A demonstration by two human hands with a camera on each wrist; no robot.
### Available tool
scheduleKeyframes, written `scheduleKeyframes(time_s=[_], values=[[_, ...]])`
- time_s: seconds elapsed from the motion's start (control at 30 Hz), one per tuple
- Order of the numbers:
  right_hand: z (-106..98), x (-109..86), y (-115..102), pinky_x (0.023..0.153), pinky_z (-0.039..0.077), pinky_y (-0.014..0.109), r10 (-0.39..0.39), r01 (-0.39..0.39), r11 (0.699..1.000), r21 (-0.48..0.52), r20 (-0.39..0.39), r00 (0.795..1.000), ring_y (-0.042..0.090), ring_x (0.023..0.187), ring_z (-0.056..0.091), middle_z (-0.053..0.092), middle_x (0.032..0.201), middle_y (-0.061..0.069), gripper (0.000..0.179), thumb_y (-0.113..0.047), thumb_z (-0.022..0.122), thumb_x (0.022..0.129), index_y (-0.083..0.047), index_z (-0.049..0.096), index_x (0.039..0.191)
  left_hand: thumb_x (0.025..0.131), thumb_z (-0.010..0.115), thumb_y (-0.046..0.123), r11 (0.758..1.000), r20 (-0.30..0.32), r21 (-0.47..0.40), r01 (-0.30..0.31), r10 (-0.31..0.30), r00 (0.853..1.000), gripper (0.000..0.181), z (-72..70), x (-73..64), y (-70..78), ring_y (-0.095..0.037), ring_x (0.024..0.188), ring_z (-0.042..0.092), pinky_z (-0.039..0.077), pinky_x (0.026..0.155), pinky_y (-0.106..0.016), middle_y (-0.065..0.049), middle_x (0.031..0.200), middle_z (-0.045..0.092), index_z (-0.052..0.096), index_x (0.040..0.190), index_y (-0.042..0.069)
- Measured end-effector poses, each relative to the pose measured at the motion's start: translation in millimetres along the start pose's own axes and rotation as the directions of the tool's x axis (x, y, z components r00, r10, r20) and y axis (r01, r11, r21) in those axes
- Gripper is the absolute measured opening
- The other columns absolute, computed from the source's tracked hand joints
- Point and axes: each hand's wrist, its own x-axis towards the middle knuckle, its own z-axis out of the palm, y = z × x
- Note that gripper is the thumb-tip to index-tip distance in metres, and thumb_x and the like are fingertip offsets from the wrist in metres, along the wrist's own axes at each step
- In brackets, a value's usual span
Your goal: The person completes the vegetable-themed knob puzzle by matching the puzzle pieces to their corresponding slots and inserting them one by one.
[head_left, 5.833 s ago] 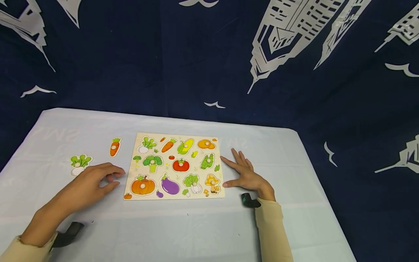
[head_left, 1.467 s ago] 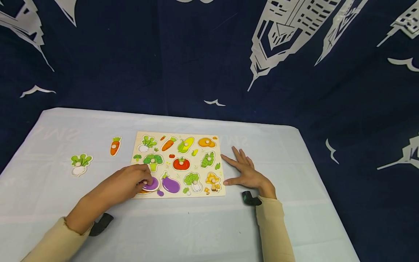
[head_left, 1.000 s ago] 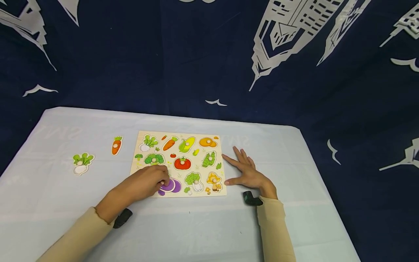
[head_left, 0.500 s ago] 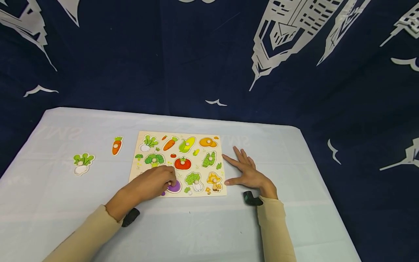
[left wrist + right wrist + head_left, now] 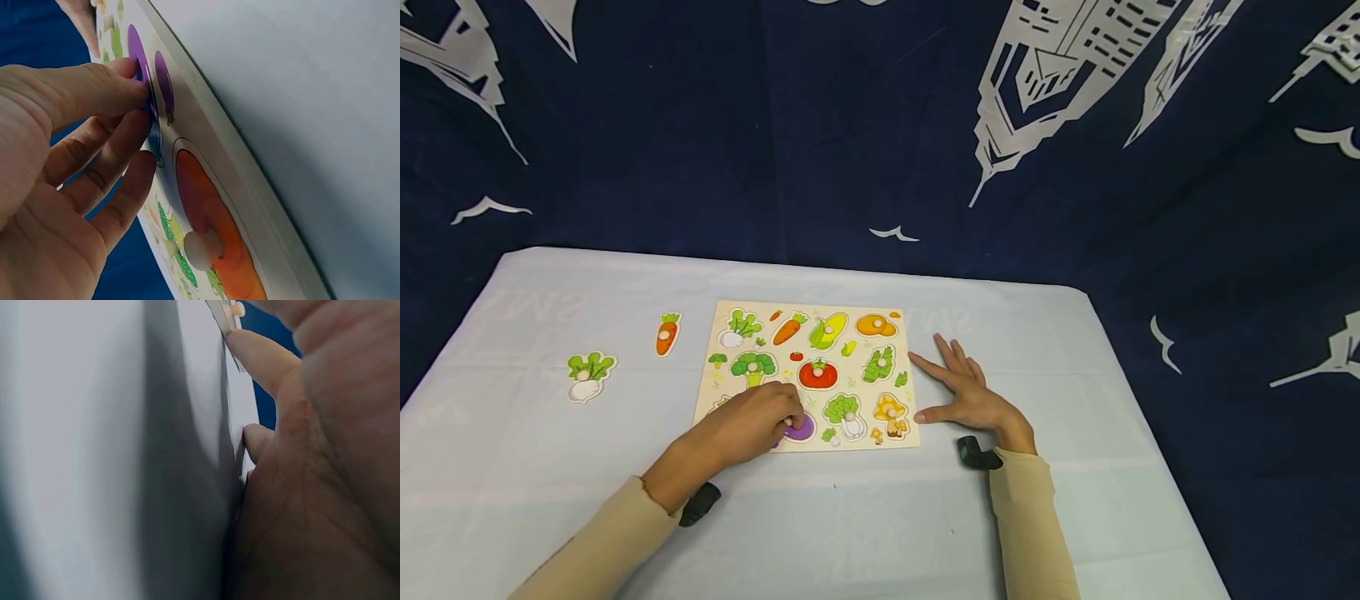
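Observation:
My left hand (image 5: 748, 421) reaches over the front of the wooden vegetable puzzle board (image 5: 709, 400). Its thumb and fingertips pinch the eggplant piece (image 5: 802, 428), which lies over the printed eggplant spot; the fingers mostly cover its knob. In the left wrist view, the purple eggplant (image 5: 135, 44) appears almost flat against the board, and the pumpkin piece (image 5: 209, 206) with its round knob sits beside it. My right hand (image 5: 966, 396) rests with spread fingers at the board's right edge, thumb and index fingertip touching it.
Left of the board, a carrot piece (image 5: 667, 335) and a white turnip piece (image 5: 589, 379) lie loose on the white tablecloth (image 5: 850, 533). Other knobbed pieces, such as the tomato (image 5: 817, 375) and broccoli (image 5: 752, 365), sit in the board. A dark blue patterned cloth (image 5: 700, 150) hangs behind.
My left hand has carried the eggplant piece rightward from over the pumpkin onto the eggplant spot, and has hardly moved in the last half second. My right hand has stayed at the board's edge.

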Motion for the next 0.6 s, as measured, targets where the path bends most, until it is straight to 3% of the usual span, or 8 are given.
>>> scheduleKeyframes(time_s=[0.6], values=[[-0.7, -0.1, -3.1, 0.121, -0.01, 0.059, 0.001, -0.001, 1.0, -0.004, 0.004, 1.0, 0.032, 0.154, -0.019, -0.009, 0.17, 0.008, 0.1, -0.042, 0.087, 0.074, -0.03, 0.033, 0.157, 0.084, 0.071, -0.007, 0.999, -0.002, -0.031, 0.008, -0.008, 1.0, 0.022, -2.1, -2.6, -2.9, -0.009, 0.088, 0.059, 0.055, 0.079, -0.028, 0.007, 0.093, 0.065, 0.075, 0.092, 0.013]])
